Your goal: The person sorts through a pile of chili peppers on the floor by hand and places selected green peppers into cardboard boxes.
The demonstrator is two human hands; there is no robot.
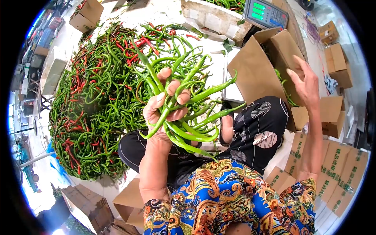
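My left hand point(168, 98) is closed around a bunch of long green chili peppers point(197, 135), whose curved ends stick out on both sides of the fingers. Below and left of it spreads a big heap of green and red chili peppers point(102, 98). At the right, my right hand point(305, 84) is raised beside an open cardboard box point(250, 72), thumb and fingers apart and nothing visible in them. Some green peppers show inside that box, which sits tilted near my knee; most of its inside is hidden by the flaps.
A digital scale display point(264, 11) with green digits stands behind the box, beside a white foam box point(215, 19). Flattened printed cartons point(333, 168) lie at the lower right. More cardboard boxes point(88, 207) stand at the lower left.
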